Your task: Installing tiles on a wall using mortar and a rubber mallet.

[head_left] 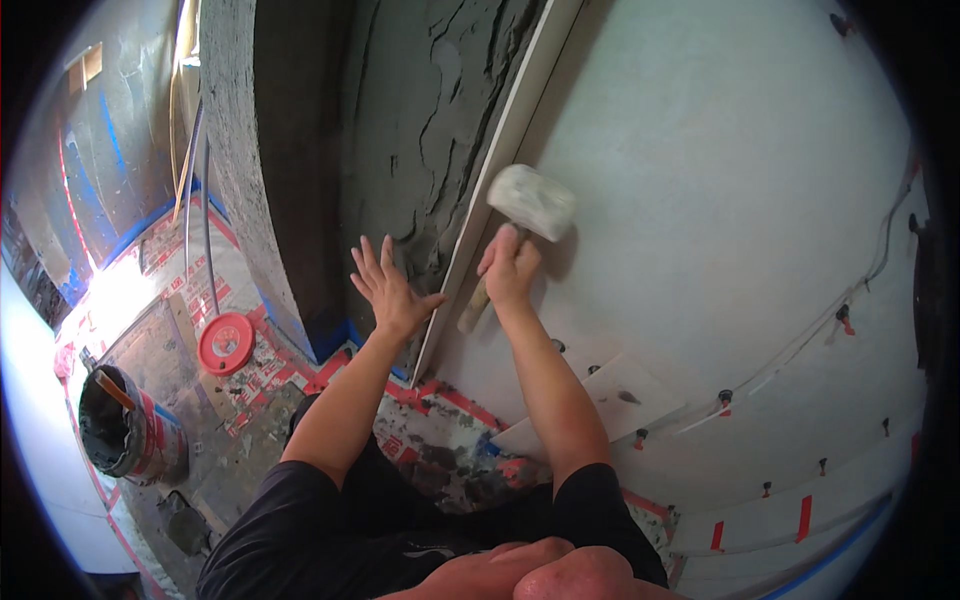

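My right hand [512, 265] is wrapped round the handle of a mallet [532, 202], whose whitish, dirty head is close to the face of a large pale wall tile [700, 190]. The handle end points down past my fist. My left hand [392, 296] is open with fingers spread, its thumb by the tile's long edge [487, 185]. Left of that edge, grey mortar [415, 110] with ridges and cracks covers the wall. Whether the left palm touches anything cannot be told.
A bucket [165, 445] with a wooden-handled tool inside stands at lower left. Near it lie a red lid [226, 344] and a dark tool [183, 522]. A concrete wall end [235, 150] rises at left. Dark clips [845, 318] line the tile joints at right; red-printed sheeting covers the floor.
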{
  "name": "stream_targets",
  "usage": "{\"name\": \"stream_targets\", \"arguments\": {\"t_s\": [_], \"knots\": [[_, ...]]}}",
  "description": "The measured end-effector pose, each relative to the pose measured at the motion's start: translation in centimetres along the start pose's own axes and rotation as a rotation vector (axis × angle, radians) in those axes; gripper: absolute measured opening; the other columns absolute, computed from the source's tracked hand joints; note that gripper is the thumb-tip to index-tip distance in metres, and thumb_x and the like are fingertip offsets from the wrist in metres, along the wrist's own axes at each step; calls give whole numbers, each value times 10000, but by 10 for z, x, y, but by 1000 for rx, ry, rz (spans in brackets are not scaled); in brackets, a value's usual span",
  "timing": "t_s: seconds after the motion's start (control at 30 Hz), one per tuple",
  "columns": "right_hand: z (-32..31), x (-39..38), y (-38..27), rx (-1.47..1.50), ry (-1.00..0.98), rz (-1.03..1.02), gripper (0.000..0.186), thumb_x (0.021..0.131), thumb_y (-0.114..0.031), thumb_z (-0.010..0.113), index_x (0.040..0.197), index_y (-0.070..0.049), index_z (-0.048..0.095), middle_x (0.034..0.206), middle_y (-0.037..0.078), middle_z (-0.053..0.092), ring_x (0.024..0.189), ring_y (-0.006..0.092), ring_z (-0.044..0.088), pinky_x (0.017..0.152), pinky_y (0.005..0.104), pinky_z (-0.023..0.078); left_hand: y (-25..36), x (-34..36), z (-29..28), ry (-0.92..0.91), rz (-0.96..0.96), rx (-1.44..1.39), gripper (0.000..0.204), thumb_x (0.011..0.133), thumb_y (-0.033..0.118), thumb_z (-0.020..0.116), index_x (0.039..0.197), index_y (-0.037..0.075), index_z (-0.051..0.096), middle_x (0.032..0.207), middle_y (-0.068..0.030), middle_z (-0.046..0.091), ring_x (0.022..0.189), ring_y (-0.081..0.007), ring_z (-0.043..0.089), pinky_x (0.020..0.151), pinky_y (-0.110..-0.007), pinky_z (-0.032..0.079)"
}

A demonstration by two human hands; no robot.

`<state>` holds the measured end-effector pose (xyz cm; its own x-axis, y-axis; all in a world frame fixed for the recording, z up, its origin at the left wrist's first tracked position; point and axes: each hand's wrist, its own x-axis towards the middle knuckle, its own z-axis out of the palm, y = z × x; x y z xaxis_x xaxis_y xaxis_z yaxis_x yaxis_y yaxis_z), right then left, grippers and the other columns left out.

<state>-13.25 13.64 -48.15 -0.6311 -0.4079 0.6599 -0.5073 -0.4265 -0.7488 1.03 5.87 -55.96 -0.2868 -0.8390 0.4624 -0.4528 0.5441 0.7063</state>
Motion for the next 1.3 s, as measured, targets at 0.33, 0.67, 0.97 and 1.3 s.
{"name": "stream_targets", "arguments": {"t_s": [0.33,0.67,0.97,1.3], "knots": [[-1,54,-68,7,-66,-97,538,1050,-461,493,679,-71,477,521,14,490,428,124,504,429,280,421,4,-10,-9,-12,-43,-25,1422,486,331,999,1585,120,120,1660,-190,7,1539,-433,-44,1207,-645,51],[-63,-72,5,-78,-270,420,294,986,-304,654,914,-34,565,583,-8,516,467,78,493,444,271,411,-15,8,8,24,59,-16,1420,470,388,993,1585,148,147,1644,-214,121,1525,-458,79,1187,-664,131],[-95,-298,101,100,-285,1548,174,898,-198,686,844,-61,593,672,38,579,547,149,571,494,329,461,-18,32,-42,457,433,-199,266,904,192,725,1083,21,627,1324,-238,517,1304,-400,427,1081,-478,354],[-36,-404,237,550,514,1812,206,992,-243,583,898,-62,615,831,95,649,754,250,666,616,369,568,38,-33,-57,-24,602,-581,49,876,10,717,886,43,681,786,-69,667,665,-206,624,597,-304,491]]}}
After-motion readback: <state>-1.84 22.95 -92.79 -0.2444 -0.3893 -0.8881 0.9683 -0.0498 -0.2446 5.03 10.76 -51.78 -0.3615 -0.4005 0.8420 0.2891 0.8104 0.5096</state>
